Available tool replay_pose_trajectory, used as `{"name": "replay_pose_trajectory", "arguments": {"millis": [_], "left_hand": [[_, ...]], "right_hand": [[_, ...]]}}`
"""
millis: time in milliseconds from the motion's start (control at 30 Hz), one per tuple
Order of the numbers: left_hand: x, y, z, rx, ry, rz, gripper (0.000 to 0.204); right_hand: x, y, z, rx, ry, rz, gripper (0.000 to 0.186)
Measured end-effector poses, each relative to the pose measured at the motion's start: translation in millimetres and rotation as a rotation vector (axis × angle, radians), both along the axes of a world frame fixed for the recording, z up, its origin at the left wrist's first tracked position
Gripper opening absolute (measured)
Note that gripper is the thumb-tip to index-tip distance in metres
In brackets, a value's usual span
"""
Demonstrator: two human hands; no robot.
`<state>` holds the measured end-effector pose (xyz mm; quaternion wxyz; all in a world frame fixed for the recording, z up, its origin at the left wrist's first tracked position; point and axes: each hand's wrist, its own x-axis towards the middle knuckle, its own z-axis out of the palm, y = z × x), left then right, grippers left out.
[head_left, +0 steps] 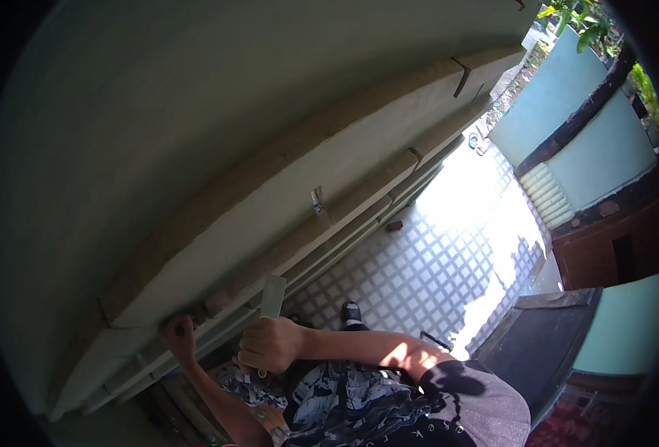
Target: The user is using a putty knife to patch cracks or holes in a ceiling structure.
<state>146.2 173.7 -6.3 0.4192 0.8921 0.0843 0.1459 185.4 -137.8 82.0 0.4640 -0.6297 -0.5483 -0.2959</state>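
My right hand [270, 344] is closed around the handle of a flat-bladed scraper [273, 292], its pale blade pointing up beside the stepped wall ledges [359, 182]. To its left, my left hand [178, 335] is closed at a lower ledge, next to a small reddish-brown piece [216, 303]; what its fingers hold, if anything, is hard to make out. A small metallic piece [317, 200] rests on the ledge above the scraper.
A patterned tile floor [448, 268] stretches right, with my shoe [352, 313], a brown block [395, 226] and small items [477, 144] farther off. A dark board [530, 343], pale panels [609, 138] and a brown wooden structure [605, 253] stand at the right.
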Motion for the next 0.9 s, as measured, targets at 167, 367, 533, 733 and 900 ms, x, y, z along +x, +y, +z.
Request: {"name": "replay_pose_trajectory", "arguments": {"millis": [167,367,533,733,900], "left_hand": [[0.3,-9.6,8.2,-0.049,-0.059,-0.055,0.018],[0.5,-5.6,16.0,-0.048,-0.001,-0.121,0.017],[1.0,-15.5,33.9,-0.021,0.026,-0.177,0.012],[5.7,-15.3,30.8,-0.049,-0.016,-0.251,0.008],[2.8,-13.1,33.4,-0.091,0.017,-0.273,0.007]], "right_hand": [[16.7,2.6,-32.9,-0.055,0.179,-0.097,0.016],[-3.1,35.0,-18.6,-0.014,0.001,-0.125,0.015],[29.0,21.0,-46.2,-0.15,0.034,-0.369,0.021],[-12.0,61.5,-24.5,-0.083,-0.157,-0.253,0.032],[21.9,16.9,-56.8,-0.131,0.0,-0.42,0.029]]}}
